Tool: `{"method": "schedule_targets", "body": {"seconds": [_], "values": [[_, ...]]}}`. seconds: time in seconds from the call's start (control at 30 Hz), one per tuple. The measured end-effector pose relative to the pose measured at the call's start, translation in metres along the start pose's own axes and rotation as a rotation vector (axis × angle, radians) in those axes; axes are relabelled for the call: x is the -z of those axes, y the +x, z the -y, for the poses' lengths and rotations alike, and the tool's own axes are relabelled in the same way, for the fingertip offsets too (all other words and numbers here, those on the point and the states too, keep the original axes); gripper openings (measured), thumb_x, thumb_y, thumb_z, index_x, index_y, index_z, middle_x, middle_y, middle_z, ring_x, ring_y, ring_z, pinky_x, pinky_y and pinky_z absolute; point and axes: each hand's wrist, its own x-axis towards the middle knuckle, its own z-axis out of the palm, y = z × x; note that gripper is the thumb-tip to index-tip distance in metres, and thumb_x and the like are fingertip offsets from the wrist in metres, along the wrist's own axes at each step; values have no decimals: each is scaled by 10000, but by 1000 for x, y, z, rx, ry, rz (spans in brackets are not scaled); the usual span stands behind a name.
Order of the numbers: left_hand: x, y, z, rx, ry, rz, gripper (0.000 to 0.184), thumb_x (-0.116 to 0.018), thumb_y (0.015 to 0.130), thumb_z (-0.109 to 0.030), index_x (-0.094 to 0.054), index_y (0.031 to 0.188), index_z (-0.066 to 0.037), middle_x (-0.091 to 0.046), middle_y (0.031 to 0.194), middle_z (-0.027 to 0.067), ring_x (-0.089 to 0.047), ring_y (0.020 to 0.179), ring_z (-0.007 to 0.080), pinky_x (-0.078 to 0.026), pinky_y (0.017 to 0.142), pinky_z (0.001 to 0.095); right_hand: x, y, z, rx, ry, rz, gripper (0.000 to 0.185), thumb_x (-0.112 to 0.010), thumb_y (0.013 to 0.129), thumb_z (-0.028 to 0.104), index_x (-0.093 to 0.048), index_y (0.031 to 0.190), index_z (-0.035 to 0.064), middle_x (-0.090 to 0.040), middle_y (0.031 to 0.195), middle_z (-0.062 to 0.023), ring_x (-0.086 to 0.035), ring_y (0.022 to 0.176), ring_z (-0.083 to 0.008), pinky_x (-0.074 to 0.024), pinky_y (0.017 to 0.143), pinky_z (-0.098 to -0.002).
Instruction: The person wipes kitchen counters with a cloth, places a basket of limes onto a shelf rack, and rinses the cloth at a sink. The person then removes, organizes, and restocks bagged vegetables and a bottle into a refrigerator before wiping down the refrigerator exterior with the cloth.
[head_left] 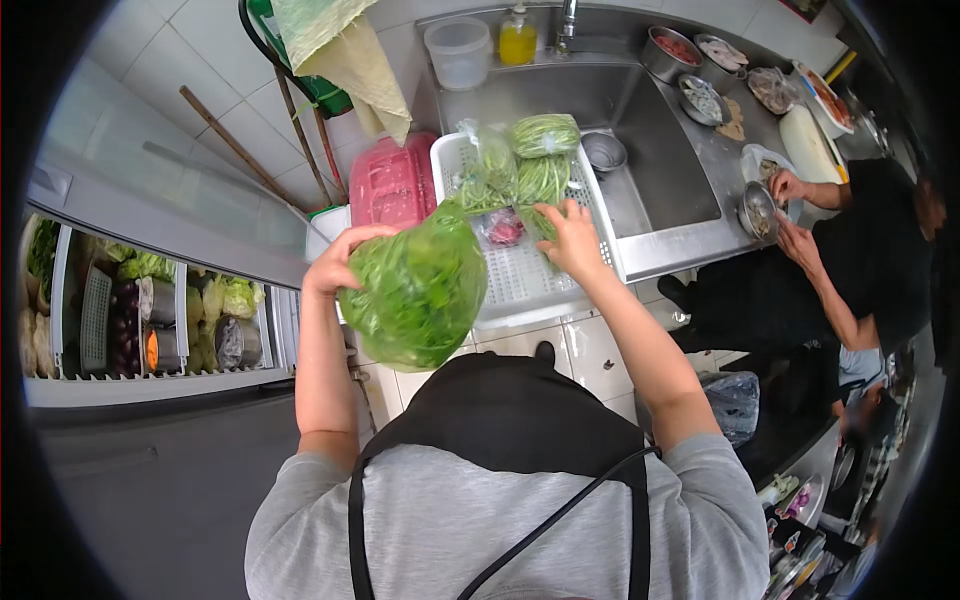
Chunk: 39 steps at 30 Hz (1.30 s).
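Note:
My left hand [345, 258] is closed on a clear plastic bag of leafy greens [420, 290], held up in front of the white perforated basket [520, 290]. My right hand [575, 238] is over the basket with its fingers apart, by a small green bundle that it partly hides; whether they touch is unclear. Inside the basket lie a bag of green vegetables [487, 172], bundles of long green beans [545, 138] and a small bag with something pinkish-red [503, 228].
A steel sink [665, 150] holds a metal bowl [604, 152]. Left is a refrigerator with vegetables behind its door [190, 180]. A red plastic bin [393, 180] stands behind the basket. At the right counter, another person's hands [795, 215] hold a metal bowl [757, 210].

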Motion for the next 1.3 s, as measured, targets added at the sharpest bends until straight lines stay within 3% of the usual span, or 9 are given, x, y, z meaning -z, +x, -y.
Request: {"method": "schedule_targets", "body": {"seconds": [0.2,0.37,0.4,0.53,0.7,0.87,0.97,1.13,1.3], "values": [[-31,0,-39,-14,527,288,615,-724,442,-173,-589,1023,-23,-533,1122,149,-509,1037,267,-377,899,360,-44,2,30,144,378,201,602,-723,631,371,-528,1140,115,-488,1152,-163,-522,946,-344,-422,841,-396],[-70,29,-10,162,863,413,581,-682,458,-102,-548,1021,-56,-373,1318,99,-411,1164,260,-356,934,339,-11,17,35,126,12,534,689,-586,662,594,-542,1121,81,-492,1147,-188,-520,982,-317,-420,847,-392],[-73,34,-7,229,935,468,589,-667,463,-81,-516,1033,-64,-318,1364,79,-380,1195,255,-349,945,334,10,34,40,51,116,590,640,-634,649,534,-557,1094,81,-511,1082,-192,-507,991,-334,-428,825,-394],[-75,45,22,458,953,482,631,-670,465,-94,-424,1046,-81,-309,1368,61,-378,1193,265,-343,943,347,10,87,39,172,142,-189,650,-730,609,308,-471,1187,164,-482,1109,-213,-497,975,-364,-454,766,-413],[-87,46,16,473,1023,436,603,-690,446,-79,-420,985,-64,-334,1344,68,-394,1171,287,-365,913,344,-20,131,26,238,-36,-30,622,-683,652,155,-441,1224,194,-476,1164,-203,-528,951,-328,-469,786,-393],[-74,42,33,337,905,408,676,-723,389,-38,-436,1000,-67,-355,1326,53,-391,1176,258,-362,922,342,59,125,-13,-246,1553,327,382,-590,764,60,-514,1138,32,-596,972,-100,-570,866,-151,-470,752,-277],[-73,41,36,338,864,417,710,-732,373,-32,-436,1017,-68,-369,1313,40,-396,1167,240,-351,937,343,81,106,-23,-289,1641,338,351,-572,791,49,-508,1133,3,-577,990,-86,-568,846,-127,-472,738,-252],[-75,41,34,375,841,415,979,-739,360,-9,-363,1257,-126,-443,1209,58,-418,1135,231,-327,960,321,106,71,-25,-305,1631,287,374,-577,800,83,-497,1160,24,-571,1019,-84,-564,876,-136,-468,768,-263],[-72,37,39,321,813,402,968,-747,357,-10,-371,1243,-119,-442,1212,73,-407,1149,235,-303,983,320,82,18,16,230,632,74,507,-585,795,203,-410,1266,133,-400,1251,-212,-554,992,-261,-440,848,-345]]}}
